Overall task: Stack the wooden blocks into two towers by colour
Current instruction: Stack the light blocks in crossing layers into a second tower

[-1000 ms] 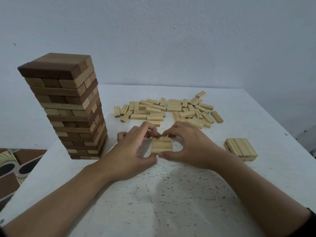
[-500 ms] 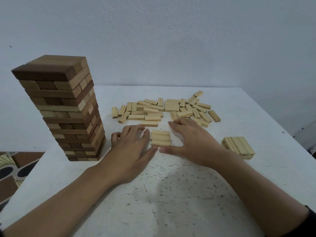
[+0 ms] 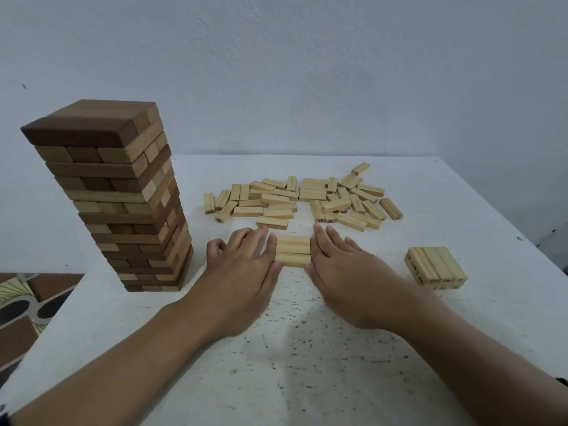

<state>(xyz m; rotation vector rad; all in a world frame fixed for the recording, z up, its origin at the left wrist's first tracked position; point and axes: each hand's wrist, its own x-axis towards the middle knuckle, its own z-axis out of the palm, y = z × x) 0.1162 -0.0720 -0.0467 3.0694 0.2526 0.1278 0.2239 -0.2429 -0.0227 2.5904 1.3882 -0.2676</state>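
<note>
- We see three pale blocks (image 3: pixel 293 251) lying side by side on the white speckled worktop (image 3: pixel 307 379), between our two hands
- The left hand (image 3: pixel 242 272) lies palm down, its grip spread and fingers straight, thumb side touching the blocks' left ends
- The right hand (image 3: pixel 347 272) mirrors it, grip spread and flat, straight fingers against the right ends
- A tall tower (image 3: pixel 116 195) of dark and light brown blocks stands upright left of the left hand, not touching it
- Behind the hands we find a loose heap of pale blocks (image 3: pixel 301 199)
- A low pale stack (image 3: pixel 435 265) sits at the right, apart from the right hand
</note>
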